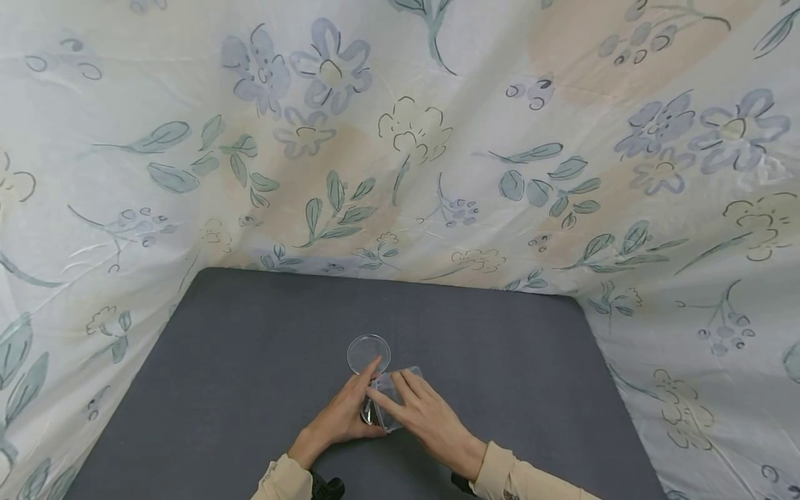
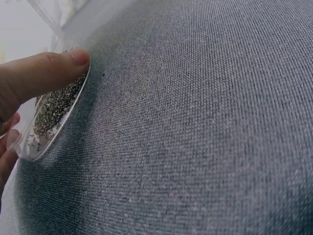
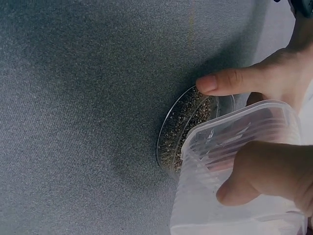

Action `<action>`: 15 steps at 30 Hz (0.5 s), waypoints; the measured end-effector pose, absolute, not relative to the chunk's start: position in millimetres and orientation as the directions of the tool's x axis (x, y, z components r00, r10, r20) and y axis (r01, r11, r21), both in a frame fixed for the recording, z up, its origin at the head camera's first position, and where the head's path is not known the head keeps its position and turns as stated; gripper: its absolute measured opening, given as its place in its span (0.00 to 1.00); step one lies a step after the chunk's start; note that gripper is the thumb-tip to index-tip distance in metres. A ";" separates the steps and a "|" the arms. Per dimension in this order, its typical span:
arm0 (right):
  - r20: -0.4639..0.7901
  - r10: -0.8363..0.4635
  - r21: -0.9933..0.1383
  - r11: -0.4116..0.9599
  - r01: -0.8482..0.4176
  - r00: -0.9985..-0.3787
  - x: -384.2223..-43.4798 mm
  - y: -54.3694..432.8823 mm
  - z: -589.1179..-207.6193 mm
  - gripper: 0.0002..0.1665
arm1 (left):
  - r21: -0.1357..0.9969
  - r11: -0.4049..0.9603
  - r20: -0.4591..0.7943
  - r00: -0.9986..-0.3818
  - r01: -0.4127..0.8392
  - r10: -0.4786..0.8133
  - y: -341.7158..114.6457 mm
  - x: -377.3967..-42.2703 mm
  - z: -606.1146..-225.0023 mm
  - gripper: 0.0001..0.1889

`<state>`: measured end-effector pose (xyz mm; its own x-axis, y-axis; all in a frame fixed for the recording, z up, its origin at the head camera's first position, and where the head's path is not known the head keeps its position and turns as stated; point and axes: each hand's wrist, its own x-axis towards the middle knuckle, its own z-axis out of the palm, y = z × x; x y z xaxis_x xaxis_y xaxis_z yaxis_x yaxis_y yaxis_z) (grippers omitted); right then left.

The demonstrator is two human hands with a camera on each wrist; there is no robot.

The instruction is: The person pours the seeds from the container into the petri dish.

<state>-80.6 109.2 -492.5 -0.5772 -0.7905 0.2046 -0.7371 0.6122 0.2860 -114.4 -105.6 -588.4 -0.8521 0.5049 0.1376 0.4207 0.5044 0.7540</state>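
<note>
My left hand point(image 1: 342, 415) grips a clear round petri dish point(image 3: 171, 137) by its edge, thumb on the near rim. A layer of small dark brown-grey granules point(image 2: 58, 105) covers much of the dish's bottom. My right hand point(image 1: 434, 420) holds a translucent plastic box point(image 3: 203, 196), its thumb across the box in the right wrist view. The box is tilted, with its rim close above the dish; whether the two touch I cannot tell. Just beyond the left fingertips lies a clear round lid point(image 1: 367, 353), or a second shallow dish, on the table.
A dark grey cloth covers the table point(image 1: 262, 347). Floral curtains point(image 1: 400, 173) hang behind and along both sides of it. One tiny dark speck point(image 2: 103, 75) lies on the cloth near the dish.
</note>
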 end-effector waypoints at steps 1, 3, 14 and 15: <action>0.204 -0.789 0.284 0.614 -0.736 -0.579 -80.4 109.3 -492.5 0.63 | 0.753 0.505 0.138 -0.852 0.422 0.506 -105.6 -114.5 -588.2 0.68; 0.204 -0.787 0.281 0.617 -0.735 -0.582 -80.2 109.5 -492.6 0.63 | 0.752 0.505 0.139 -0.851 0.423 0.507 -105.7 -114.6 -587.8 0.69; 0.290 -0.675 0.066 0.721 -0.690 -0.678 -82.6 117.1 -493.4 0.64 | 0.732 0.543 0.113 -0.859 0.412 0.500 -105.8 -114.6 -588.0 0.68; 0.305 -0.654 0.033 0.733 -0.679 -0.692 -83.0 118.3 -493.5 0.64 | 0.731 0.544 0.113 -0.859 0.412 0.499 -105.6 -114.6 -587.6 0.68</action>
<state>-83.0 118.3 -493.5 -0.6918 -0.6544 0.3052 -0.6792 0.7333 0.0325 -114.6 -105.6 -587.6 -0.8594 0.4986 0.1128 0.4117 0.5443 0.7309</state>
